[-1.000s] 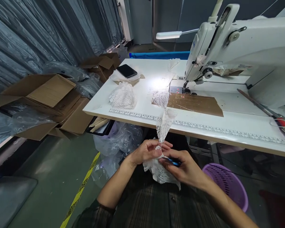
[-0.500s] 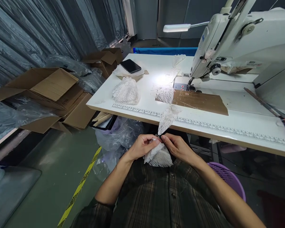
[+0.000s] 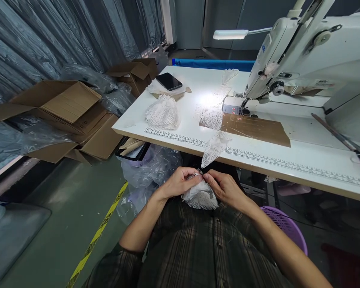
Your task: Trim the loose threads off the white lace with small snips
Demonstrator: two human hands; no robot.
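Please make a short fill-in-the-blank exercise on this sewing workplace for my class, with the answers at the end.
1. The lace held between the left hand and the right hand has the colour ____.
2. Of the left and right ends of the table, the phone lies nearer the ____ one.
3. The basket has the colour ____.

Missing words: white; left; purple.

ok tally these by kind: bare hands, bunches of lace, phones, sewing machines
Hands: 2 (left hand, right hand)
Lace bunches: 2 (held lace, lace heap)
Phone: 1
Sewing machine: 1
Total: 6
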